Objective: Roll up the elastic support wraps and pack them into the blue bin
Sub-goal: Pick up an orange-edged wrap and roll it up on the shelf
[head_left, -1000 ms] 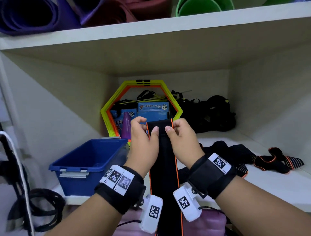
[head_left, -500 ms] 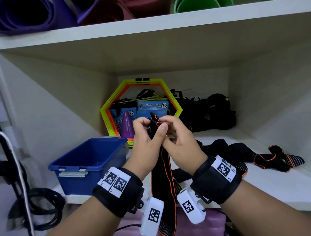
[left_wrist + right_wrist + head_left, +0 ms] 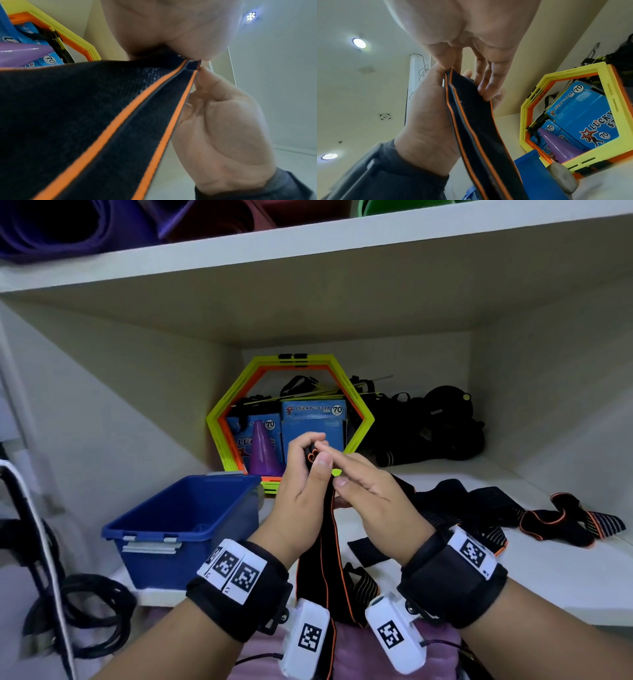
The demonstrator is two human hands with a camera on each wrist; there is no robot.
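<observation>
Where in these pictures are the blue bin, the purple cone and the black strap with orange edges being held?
blue bin (image 3: 178, 534): head view, front rim.
purple cone (image 3: 262, 451): head view, middle of its side.
black strap (image 3: 320, 573): head view, hanging part between the wrists.

Your way down into the blue bin (image 3: 178, 529) at left is open from above (its lid is off); behind it the hexagon frames (image 3: 291, 419) and purple cone (image 3: 262, 451) block the shelf's back.

I'm at a sports-gear storage shelf (image 3: 565, 577): rolled mats (image 3: 61, 227) overhead, hexagonal agility rings (image 3: 236, 402), a purple training cone (image 3: 263, 450).
</observation>
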